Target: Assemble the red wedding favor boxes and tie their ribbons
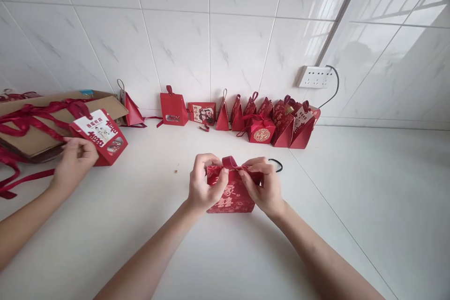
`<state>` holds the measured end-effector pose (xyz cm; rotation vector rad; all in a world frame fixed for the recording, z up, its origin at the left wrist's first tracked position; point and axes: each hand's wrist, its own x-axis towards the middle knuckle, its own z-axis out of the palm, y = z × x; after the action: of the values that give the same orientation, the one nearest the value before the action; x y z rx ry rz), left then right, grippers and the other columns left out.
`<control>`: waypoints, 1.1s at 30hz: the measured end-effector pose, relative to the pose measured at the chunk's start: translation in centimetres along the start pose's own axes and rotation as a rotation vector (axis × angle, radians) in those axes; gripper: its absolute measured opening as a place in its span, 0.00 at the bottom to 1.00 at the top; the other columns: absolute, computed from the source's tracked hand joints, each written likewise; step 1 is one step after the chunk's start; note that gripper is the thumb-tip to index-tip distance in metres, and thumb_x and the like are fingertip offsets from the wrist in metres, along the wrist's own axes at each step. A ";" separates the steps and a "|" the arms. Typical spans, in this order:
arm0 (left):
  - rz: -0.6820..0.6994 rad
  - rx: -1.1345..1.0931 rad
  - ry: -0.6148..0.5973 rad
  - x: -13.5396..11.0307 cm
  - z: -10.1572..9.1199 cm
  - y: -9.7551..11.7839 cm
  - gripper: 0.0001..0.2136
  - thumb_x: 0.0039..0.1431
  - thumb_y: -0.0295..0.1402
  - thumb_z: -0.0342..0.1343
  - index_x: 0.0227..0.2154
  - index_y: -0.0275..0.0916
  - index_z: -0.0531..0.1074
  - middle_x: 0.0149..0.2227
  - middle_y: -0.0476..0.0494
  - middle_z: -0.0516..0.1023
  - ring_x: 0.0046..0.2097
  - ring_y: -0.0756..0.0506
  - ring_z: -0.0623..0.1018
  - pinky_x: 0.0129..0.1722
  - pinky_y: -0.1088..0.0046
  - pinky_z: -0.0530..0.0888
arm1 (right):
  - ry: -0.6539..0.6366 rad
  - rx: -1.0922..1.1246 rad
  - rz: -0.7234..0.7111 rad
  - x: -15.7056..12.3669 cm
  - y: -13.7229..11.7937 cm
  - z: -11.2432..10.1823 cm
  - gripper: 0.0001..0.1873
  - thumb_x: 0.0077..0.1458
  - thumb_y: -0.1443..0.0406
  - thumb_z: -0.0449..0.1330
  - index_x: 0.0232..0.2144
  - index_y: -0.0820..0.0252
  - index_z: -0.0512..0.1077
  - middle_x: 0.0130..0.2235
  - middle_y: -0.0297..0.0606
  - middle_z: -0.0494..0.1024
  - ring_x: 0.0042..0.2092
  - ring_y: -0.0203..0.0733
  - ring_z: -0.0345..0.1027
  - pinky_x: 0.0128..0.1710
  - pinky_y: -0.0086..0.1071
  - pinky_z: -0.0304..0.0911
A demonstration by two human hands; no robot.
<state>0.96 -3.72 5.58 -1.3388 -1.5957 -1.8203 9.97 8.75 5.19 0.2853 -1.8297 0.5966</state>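
A red gift box with pale Chinese characters stands upright on the white counter in front of me. A dark red ribbon rises in a loop from its top edge. My left hand is closed around the box's upper left side, thumb on the front face. At the upper right, my right hand pinches the ribbon's base between thumb and fingers. The back of the box is hidden from view.
At left, another person's hand touches a red box beside a cardboard carton draped with ribbons. Several red boxes line the tiled wall. A power strip and thin black loop are on the right.
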 end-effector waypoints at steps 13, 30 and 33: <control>0.354 0.116 -0.162 1.3 -0.9 1.7 0.11 0.55 0.20 0.54 0.38 0.39 0.74 0.33 0.45 0.77 0.35 0.49 0.77 0.34 0.72 0.77 | -0.060 -0.044 -0.044 0.2 -1.1 -1.2 0.08 0.59 0.73 0.56 0.37 0.56 0.65 0.32 0.36 0.72 0.34 0.36 0.68 0.26 0.29 0.64; 0.259 0.117 -0.171 1.0 -0.7 1.9 0.13 0.55 0.21 0.54 0.41 0.39 0.75 0.37 0.46 0.79 0.37 0.51 0.79 0.35 0.78 0.77 | -0.032 -0.007 0.043 0.1 -1.5 -1.0 0.07 0.58 0.73 0.56 0.36 0.56 0.65 0.30 0.33 0.69 0.30 0.35 0.65 0.26 0.29 0.62; 0.231 0.097 -0.184 1.1 -0.7 1.9 0.12 0.56 0.21 0.53 0.40 0.40 0.76 0.37 0.45 0.79 0.37 0.50 0.79 0.34 0.77 0.77 | -0.058 0.006 0.037 0.1 -1.5 -1.1 0.09 0.56 0.75 0.55 0.37 0.57 0.65 0.31 0.35 0.69 0.30 0.36 0.65 0.24 0.29 0.61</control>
<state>1.64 -4.61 7.65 -1.6095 -1.5234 -1.5036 11.59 8.09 5.90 0.2760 -1.8926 0.6257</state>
